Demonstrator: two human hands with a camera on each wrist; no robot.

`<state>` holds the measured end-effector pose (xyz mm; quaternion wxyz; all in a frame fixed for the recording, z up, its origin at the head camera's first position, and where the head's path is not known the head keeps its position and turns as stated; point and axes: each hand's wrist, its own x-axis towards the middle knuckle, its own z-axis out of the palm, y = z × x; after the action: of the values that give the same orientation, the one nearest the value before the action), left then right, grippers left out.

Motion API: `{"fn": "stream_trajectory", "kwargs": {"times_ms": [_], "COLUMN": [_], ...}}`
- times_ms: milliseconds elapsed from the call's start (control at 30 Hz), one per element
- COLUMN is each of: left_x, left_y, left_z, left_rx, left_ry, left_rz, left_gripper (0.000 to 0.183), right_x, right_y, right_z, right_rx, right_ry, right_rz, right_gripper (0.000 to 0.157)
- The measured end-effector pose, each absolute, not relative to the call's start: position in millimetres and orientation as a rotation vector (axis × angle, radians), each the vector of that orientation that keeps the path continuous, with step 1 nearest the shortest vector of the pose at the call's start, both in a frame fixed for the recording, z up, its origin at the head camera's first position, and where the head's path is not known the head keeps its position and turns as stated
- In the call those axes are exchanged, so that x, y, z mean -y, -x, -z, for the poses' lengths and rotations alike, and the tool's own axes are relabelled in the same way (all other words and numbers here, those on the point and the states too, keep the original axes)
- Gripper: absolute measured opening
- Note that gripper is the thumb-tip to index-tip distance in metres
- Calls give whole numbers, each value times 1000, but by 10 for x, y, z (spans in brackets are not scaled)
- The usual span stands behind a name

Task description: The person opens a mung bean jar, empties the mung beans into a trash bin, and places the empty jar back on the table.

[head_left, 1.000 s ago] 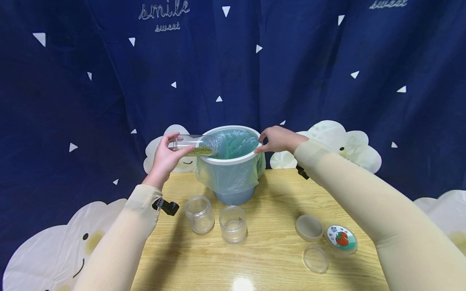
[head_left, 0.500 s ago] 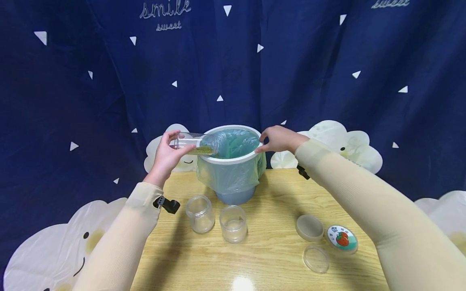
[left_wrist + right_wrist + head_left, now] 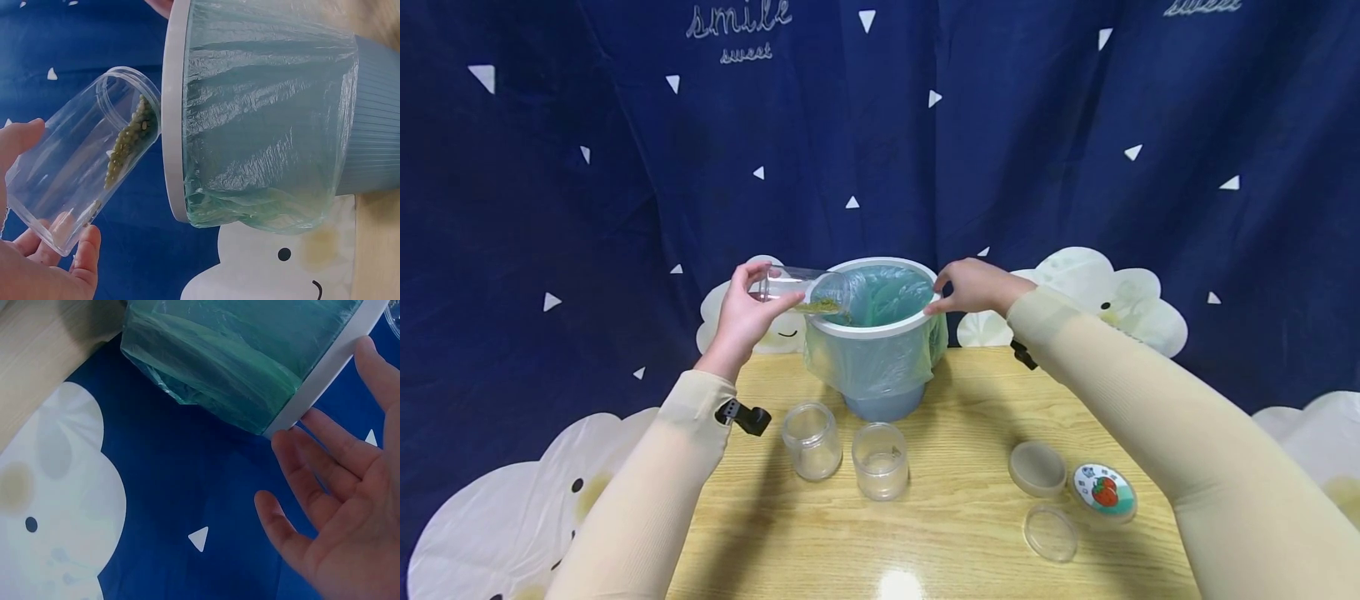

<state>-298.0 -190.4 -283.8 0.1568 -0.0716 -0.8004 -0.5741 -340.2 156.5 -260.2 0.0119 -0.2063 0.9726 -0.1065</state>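
Observation:
My left hand grips the base end of a clear cylindrical jar lying almost sideways, mouth over the left rim of a bin. Small green beans lie along the jar's lower side, bunched towards its mouth in the left wrist view. The blue bin has a white rim and a translucent green liner. Opposite, my right hand touches the rim with thumb and fingertips; in the right wrist view its fingers are loosely extended. Whether beans lie inside the bin is hard to see.
Two open clear jars stand in front of the bin on the wooden table. To the right lie a beige lid, a strawberry-printed lid and a clear lid. A blue curtain hangs behind.
My left hand has risen slightly, tipping the jar's mouth further down towards the bin. The beans have slid towards the mouth and look fewer. My right hand stays at the rim.

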Motion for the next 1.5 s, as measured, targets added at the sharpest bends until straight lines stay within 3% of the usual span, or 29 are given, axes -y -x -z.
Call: {"fn": "stream_trajectory", "kwargs": {"times_ms": [733,1500], "left_x": [1864,1824], "left_y": [2968,2973], "left_z": [2829,2852], "left_rx": [2214,2239], "left_ry": [254,207], "left_rz": [1704,1678], "left_gripper": [54,53], "right_x": [-1568,-1573], "right_y": [3404,3396], "right_z": [2619,2630], "right_rx": [-3039,-3033], "right_ry": [621,600], "right_rz": [349,373], "right_gripper": [60,61]}}
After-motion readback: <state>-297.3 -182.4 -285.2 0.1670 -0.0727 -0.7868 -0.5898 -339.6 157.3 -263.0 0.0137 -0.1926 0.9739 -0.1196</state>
